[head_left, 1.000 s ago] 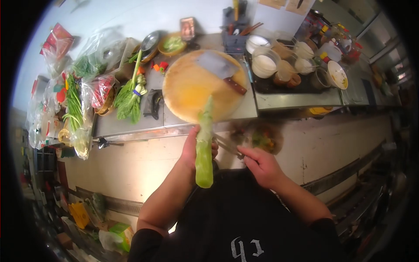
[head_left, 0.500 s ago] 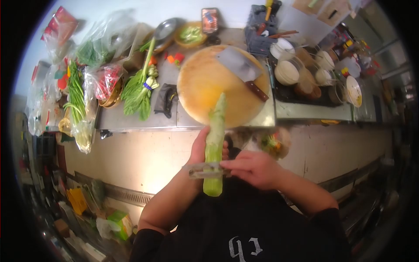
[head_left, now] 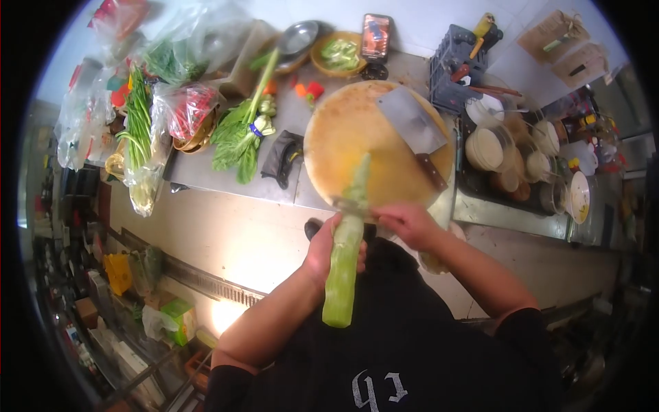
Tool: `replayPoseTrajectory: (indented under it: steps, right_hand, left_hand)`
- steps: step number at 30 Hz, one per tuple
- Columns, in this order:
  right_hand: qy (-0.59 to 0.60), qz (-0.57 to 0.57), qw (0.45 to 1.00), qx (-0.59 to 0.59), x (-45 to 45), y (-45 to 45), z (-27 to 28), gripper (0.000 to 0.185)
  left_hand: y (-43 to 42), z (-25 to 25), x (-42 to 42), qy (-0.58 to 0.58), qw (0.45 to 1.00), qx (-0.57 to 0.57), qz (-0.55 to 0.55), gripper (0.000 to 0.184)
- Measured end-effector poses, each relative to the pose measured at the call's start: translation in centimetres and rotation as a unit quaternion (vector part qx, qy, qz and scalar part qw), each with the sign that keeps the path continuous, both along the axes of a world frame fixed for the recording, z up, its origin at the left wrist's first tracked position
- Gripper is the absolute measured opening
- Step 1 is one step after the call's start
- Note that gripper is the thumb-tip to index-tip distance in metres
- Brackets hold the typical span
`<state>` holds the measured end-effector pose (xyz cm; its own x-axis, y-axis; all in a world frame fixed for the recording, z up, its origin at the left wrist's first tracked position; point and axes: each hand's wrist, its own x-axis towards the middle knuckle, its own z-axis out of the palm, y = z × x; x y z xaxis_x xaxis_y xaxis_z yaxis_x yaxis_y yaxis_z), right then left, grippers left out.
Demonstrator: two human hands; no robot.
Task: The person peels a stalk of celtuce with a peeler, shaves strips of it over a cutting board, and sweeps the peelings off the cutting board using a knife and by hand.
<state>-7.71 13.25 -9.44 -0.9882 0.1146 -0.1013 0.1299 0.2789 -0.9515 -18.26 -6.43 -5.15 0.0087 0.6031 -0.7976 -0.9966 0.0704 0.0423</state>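
My left hand (head_left: 321, 253) is wrapped round a long, pale green celtuce stem (head_left: 343, 268), with its thumb along the side. The stem points away from me, its thick cut end towards my body and its narrow tip over the edge of the chopping board. In my right hand (head_left: 410, 225) is a peeler (head_left: 351, 206), blurred, lying crosswise on the stem just beyond my left thumb. A round wooden chopping board (head_left: 336, 130) lies in front of me, and a cleaver (head_left: 410, 120) with a brown handle rests on it.
Leafy greens with a blue band (head_left: 240, 130) and a dark glove-like item (head_left: 280, 158) lie left of the board. Behind stand a bowl of green slices (head_left: 340, 53) and a phone (head_left: 376, 38). White tubs (head_left: 487, 147) fill a tray at right. A knife rack (head_left: 453, 69) stands at back right.
My right hand has moved the peeler along the stem, from near its thick end towards the tip. My left hand still grips the stem. The whole view has shifted slightly.
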Motion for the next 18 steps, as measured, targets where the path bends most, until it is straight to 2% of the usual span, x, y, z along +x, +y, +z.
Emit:
replayPoseTrajectory:
  steps: [2, 3, 6, 10, 12, 16, 18]
  right_hand:
    - [0.067, 0.071, 0.995, 0.031, -0.4, -1.5, 2.3, 0.027]
    - [0.056, 0.083, 0.995, 0.031, -0.9, -2.1, 3.2, 0.029]
    - [0.050, 0.017, 0.998, 0.034, -2.1, -2.8, 1.8, 0.027]
    - [-0.004, -0.064, 0.998, 0.001, -3.9, -0.5, -4.7, 0.027]
    - [-0.097, -0.139, 0.985, 0.023, -4.8, 1.2, -8.9, 0.029]
    - [-0.115, -0.203, 0.970, 0.069, -5.4, 3.9, -14.7, 0.031]
    - [-0.070, -0.239, 0.959, 0.136, -5.6, 4.7, -15.9, 0.032]
  left_hand:
    - [-0.2, -0.9, -0.8, 0.009, 1.000, 0.016, 0.000, 0.051]
    - [-0.2, -1.0, -1.3, 0.018, 0.999, 0.034, 0.002, 0.051]
    - [-0.6, -0.4, -2.9, 0.004, 1.000, -0.007, -0.025, 0.049]
    - [-1.3, -1.1, -4.7, 0.002, 0.997, 0.012, -0.072, 0.052]
    - [-1.9, -0.9, -5.0, 0.007, 0.997, 0.024, -0.071, 0.054]
    - [-2.6, -0.8, -6.1, 0.015, 0.996, 0.044, -0.079, 0.055]
    - [-2.7, -0.4, -6.8, -0.011, 0.997, 0.040, -0.071, 0.056]
